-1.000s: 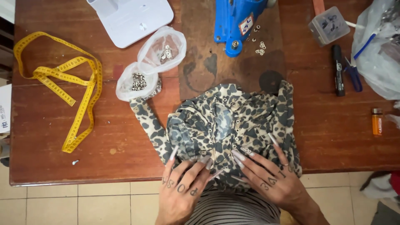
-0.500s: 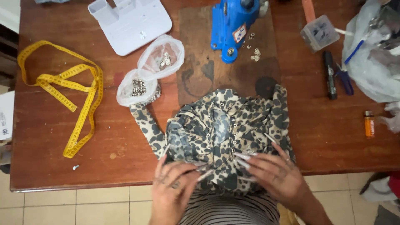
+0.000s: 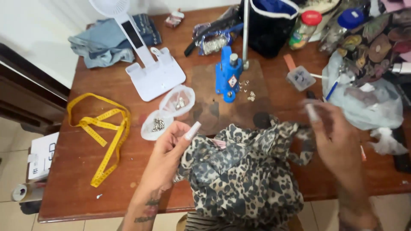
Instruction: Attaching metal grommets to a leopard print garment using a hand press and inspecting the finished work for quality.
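At the table's near edge, the leopard-print garment point(image 3: 244, 179) is gathered under the left hand point(image 3: 171, 147), fingers curled, apparently pinching fabric. The right hand point(image 3: 334, 132) is blurred above it; its hold cannot be told. Positioning appears underway; the blue press point(image 3: 227, 75) lies beyond.

Hands lifted, garment bunched, view tilted up

Both hands have left the hem at the bottom of the frame: the left hand point(image 3: 169, 147) is now raised at centre-left, the right hand point(image 3: 332, 132) blurred at right. The leopard-print garment point(image 3: 244, 175), earlier spread flat, is crumpled. More of the table's point(image 3: 85, 179) far end shows.
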